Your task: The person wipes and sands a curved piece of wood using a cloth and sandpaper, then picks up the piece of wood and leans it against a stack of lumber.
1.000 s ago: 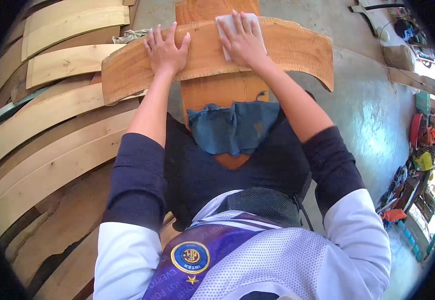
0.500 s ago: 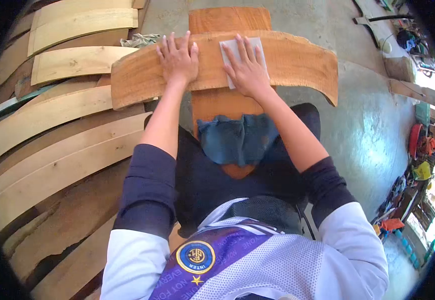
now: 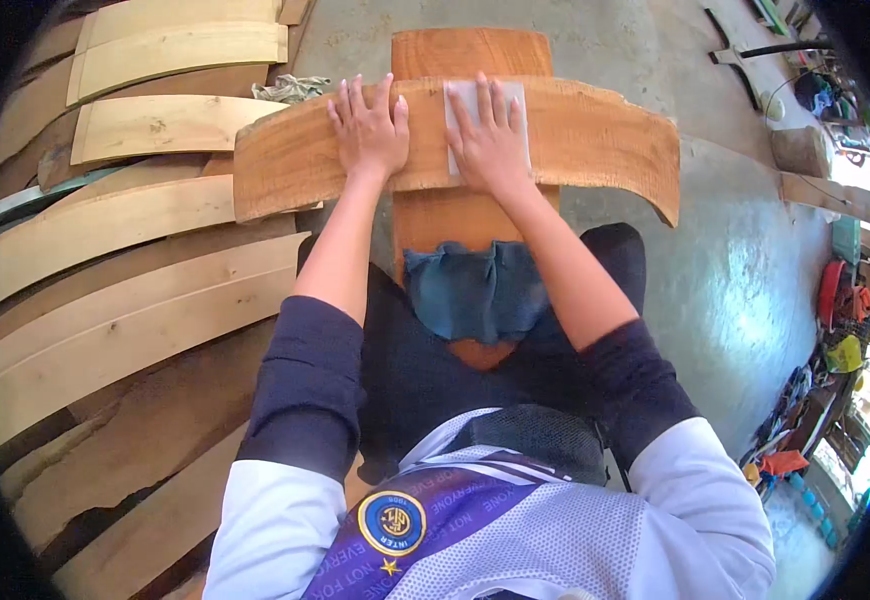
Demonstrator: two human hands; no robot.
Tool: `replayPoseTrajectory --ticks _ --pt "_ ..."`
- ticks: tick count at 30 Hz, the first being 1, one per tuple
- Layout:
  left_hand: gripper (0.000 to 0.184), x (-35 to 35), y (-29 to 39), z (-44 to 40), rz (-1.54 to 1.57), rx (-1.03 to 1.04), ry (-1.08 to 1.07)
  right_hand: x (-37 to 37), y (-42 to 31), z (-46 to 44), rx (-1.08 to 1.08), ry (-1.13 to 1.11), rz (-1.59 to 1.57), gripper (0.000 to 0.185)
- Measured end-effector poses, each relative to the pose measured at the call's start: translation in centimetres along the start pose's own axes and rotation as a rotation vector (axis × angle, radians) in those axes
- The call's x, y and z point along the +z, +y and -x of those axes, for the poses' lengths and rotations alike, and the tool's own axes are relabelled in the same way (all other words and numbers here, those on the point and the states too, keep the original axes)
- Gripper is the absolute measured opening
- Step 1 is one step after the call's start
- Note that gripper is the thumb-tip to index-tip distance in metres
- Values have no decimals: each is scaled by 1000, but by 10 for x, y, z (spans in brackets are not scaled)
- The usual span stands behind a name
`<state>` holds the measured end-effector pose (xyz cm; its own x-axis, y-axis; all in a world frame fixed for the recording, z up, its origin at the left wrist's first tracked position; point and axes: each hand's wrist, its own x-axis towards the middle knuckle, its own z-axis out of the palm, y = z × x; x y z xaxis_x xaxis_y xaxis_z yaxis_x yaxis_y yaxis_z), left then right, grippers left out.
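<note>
A wide, curved brown wooden board [image 3: 595, 135] lies crosswise in front of me on a narrower plank [image 3: 470, 50]. My left hand [image 3: 372, 135] rests palm down on the board, left of its middle, with the fingers apart. Beneath my right hand [image 3: 488, 140] is a pale square sheet [image 3: 515, 115] that looks like sandpaper. The right fingers lie stretched over this sheet, pressing it flat against the wood. Between my legs a dark blue cloth [image 3: 475, 290] is draped over the near end of the plank.
Several pale boards [image 3: 145, 310] lie in a row along the left, over darker rough planks [image 3: 155, 440]. A crumpled cloth [image 3: 292, 89] sits beside them. At the right edge are a log [image 3: 801, 153], a wooden beam [image 3: 835, 197] and assorted clutter, including an orange item [image 3: 783, 462].
My right hand and the sheet have slid slightly left along the board. My left hand stays at the same spot on the wood. The whole view has shifted a little.
</note>
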<state>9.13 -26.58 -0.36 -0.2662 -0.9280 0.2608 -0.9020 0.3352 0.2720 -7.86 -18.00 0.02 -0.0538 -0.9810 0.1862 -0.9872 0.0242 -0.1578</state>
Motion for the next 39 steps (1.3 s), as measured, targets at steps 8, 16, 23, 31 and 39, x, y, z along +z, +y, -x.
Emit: replayPoseTrajectory --ticks 8,16,23,31,39 --pt "49 4 -1 2 21 -11 12 -2 -11 15 9 -9 -26 61" --pt "47 -1 -2 2 33 2 1 8 -16 -16 6 7 -19 64" --pt "46 -4 1 0 70 3 13 6 -23 -12 21 -34 -47 63" --pt "47 0 -3 1 75 14 37 5 -27 5 6 -64 -105 64" --pt "53 -4 -5 0 129 29 13 12 -34 -21 -8 19 -118 65"
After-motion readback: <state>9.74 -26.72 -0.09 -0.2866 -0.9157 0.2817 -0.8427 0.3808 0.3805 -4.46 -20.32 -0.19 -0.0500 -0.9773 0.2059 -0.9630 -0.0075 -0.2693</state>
